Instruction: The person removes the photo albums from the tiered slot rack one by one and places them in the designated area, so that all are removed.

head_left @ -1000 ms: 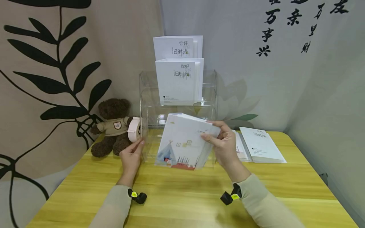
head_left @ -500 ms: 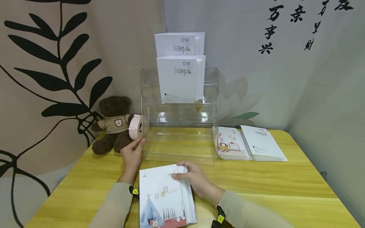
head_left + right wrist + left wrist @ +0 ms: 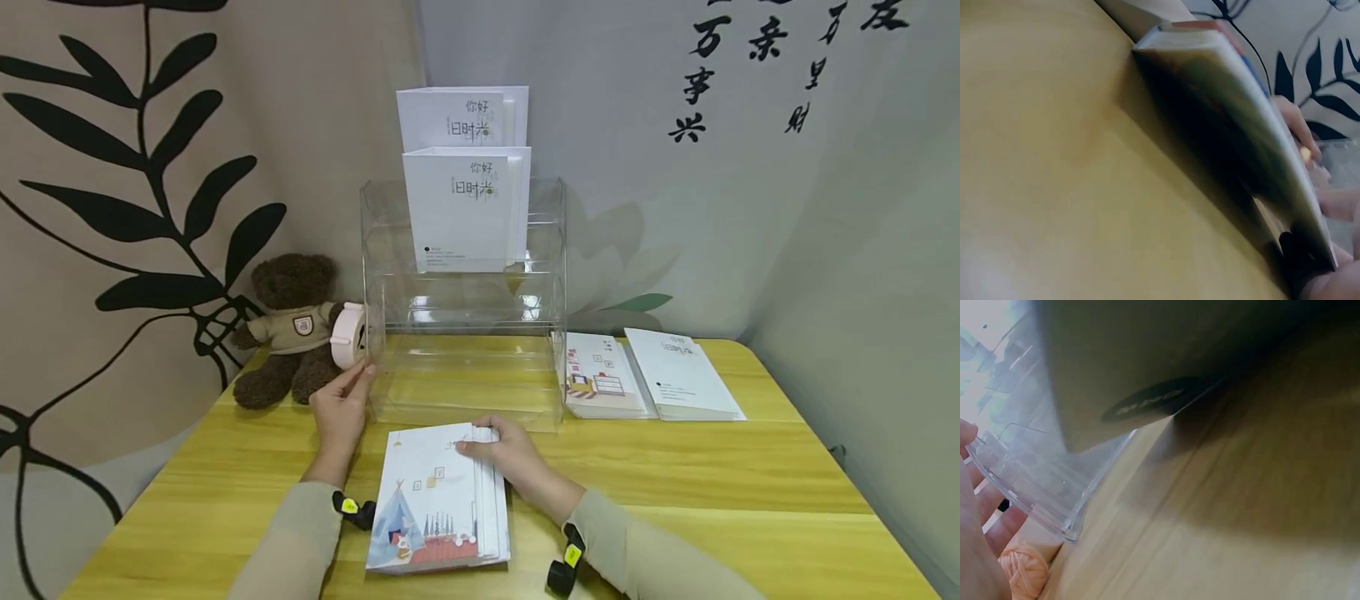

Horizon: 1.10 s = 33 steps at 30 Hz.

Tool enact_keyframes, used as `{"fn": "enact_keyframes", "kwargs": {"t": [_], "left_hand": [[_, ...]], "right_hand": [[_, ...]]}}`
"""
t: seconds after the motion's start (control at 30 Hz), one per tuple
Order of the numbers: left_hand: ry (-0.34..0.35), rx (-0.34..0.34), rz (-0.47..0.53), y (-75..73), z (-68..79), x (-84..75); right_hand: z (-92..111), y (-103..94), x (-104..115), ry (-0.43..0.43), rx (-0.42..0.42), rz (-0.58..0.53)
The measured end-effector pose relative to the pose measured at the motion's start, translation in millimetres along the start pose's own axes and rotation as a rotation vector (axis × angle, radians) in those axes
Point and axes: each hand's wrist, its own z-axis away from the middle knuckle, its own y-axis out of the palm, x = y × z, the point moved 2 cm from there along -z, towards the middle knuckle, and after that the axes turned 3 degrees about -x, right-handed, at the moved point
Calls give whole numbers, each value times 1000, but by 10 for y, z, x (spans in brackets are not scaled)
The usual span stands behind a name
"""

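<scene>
My left hand (image 3: 341, 417) pinches the left edge of a clear acrylic display rack (image 3: 465, 412); in the left wrist view, the fingers (image 3: 1007, 525) lie behind the clear panel. With thumb on top, my right hand (image 3: 521, 471) grips a white book (image 3: 427, 508) by its upper right corner. Its cover shows a blue tent and a red strip, and several layers fan out along its right side. The book is tilted over the table in front of the rack; its shaded underside (image 3: 1222, 119) faces the right wrist camera.
Two white books (image 3: 465, 212) stand in the rack's upper tiers. Right of the rack lie an illustrated book (image 3: 606, 375) and a white-covered one (image 3: 686, 375). A brown teddy bear (image 3: 292, 329) sits at left beside a round pink object (image 3: 348, 336).
The book in my right hand has come down from in front of the rack toward me, then shifted slightly back toward the rack. My left hand has stayed at the rack's edge.
</scene>
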Motion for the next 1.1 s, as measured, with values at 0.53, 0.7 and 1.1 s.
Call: {"fn": "enact_keyframes", "kwargs": {"t": [0.53, 0.7, 1.1], "left_hand": [[-20, 17, 3, -7, 33, -131], [-16, 25, 1, -5, 19, 0], [5, 22, -4, -1, 16, -17]], "right_hand": [[-72, -51, -8, -28, 29, 44], [-55, -50, 4, -84, 16, 173], [1, -16, 44, -308, -61, 586]]}}
